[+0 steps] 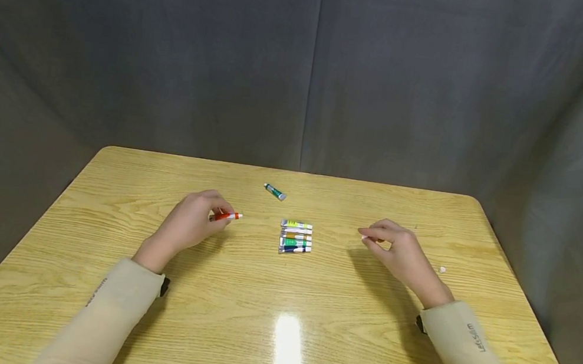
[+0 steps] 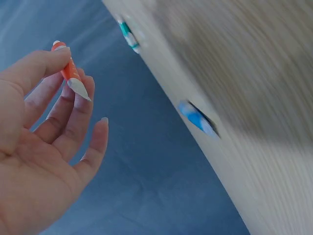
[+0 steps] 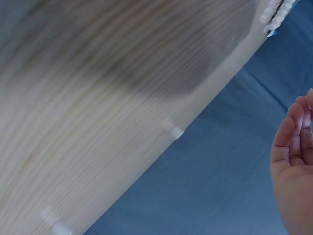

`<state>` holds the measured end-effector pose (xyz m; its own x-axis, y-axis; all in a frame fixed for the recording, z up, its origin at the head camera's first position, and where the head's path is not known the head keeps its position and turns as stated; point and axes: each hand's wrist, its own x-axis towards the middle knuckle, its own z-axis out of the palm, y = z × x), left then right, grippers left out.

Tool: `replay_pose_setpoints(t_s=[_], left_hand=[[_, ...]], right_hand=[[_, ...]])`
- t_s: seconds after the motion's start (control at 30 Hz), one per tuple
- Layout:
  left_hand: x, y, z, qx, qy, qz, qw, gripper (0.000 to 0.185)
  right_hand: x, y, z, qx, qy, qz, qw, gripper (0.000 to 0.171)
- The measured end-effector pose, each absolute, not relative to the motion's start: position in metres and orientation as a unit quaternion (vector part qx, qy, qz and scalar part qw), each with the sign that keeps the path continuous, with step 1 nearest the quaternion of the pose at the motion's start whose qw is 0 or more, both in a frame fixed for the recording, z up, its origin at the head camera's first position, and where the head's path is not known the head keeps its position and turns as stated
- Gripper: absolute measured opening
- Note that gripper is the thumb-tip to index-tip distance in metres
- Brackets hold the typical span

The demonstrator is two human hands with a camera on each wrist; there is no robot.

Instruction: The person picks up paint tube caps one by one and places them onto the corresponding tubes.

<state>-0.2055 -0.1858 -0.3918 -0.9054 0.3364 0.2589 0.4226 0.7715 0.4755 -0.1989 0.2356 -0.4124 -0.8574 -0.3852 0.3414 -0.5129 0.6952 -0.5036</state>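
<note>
My left hand [image 1: 194, 219] pinches an orange-red paint tube [image 1: 227, 216] between thumb and fingers, raised over the table's left side. In the left wrist view the tube [image 2: 71, 71] shows a small white nozzle at one end and a flat silver crimp at the other. Out to the right, my right hand [image 1: 396, 249] pinches a tiny white piece [image 1: 364, 237] that looks like a cap. Its fingertips are cut off in the right wrist view. Between the hands lies a stacked-looking row of several paint tubes [image 1: 296, 237], yellow, white, ochre, green and dark blue.
A separate dark green tube [image 1: 275, 192] lies slantwise farther back. On the wooden table [image 1: 234, 318], a small white cap [image 1: 442, 269] sits beside my right wrist; the right wrist view shows two white caps [image 3: 177, 132]. A grey curtain [image 1: 303, 70] hangs behind.
</note>
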Motion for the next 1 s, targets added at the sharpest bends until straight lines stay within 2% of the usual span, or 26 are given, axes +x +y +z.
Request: replay_pose_setpoints(t_s=[0.17, 0.33, 0.53, 1.0], left_hand=[[-0.204, -0.162, -0.39, -0.222, -0.931, -0.278, 0.085, 0.012], [-0.201, -0.14, -0.391, -0.239, -0.926, -0.278, 0.086, 0.011], [-0.196, -0.118, -0.392, -0.26, -0.922, -0.276, 0.079, 0.011], [-0.178, -0.083, -0.381, -0.324, -0.891, -0.297, 0.112, 0.007]], right_hand=[[-0.198, 0.218, -0.411, 0.255, -0.905, 0.317, 0.121, 0.011], [-0.195, 0.202, -0.409, 0.253, -0.9, 0.339, 0.107, 0.006], [-0.188, 0.182, -0.408, 0.272, -0.885, 0.365, 0.094, 0.01], [-0.172, 0.148, -0.4, 0.314, -0.85, 0.405, 0.123, 0.012]])
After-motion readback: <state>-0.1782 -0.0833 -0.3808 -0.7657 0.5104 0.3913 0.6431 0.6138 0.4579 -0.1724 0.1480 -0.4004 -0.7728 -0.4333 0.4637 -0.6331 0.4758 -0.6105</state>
